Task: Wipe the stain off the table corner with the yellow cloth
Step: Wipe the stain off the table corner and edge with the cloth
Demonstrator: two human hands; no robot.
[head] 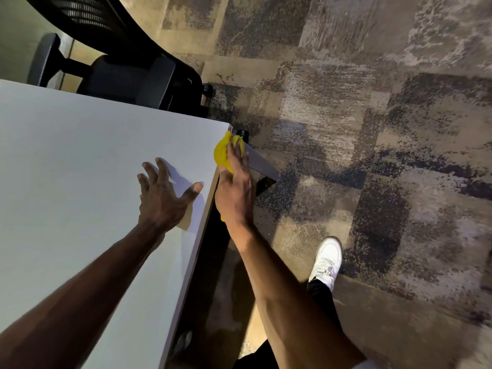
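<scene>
The white table (80, 169) fills the left half of the view, and its corner (227, 126) points up and right. My right hand (235, 187) is shut on the bunched yellow cloth (222, 153) and presses it against the table's right edge just below the corner. My left hand (162, 195) rests on the tabletop with its fingers spread, a short way left of that edge, and holds nothing. No stain shows; the cloth and my hand cover the edge there.
A black office chair (127, 62) stands beyond the table's far edge. Patterned carpet (372, 129) covers the floor to the right. A grey table leg (259, 161) juts out under the corner. My white shoe (327, 259) is on the carpet.
</scene>
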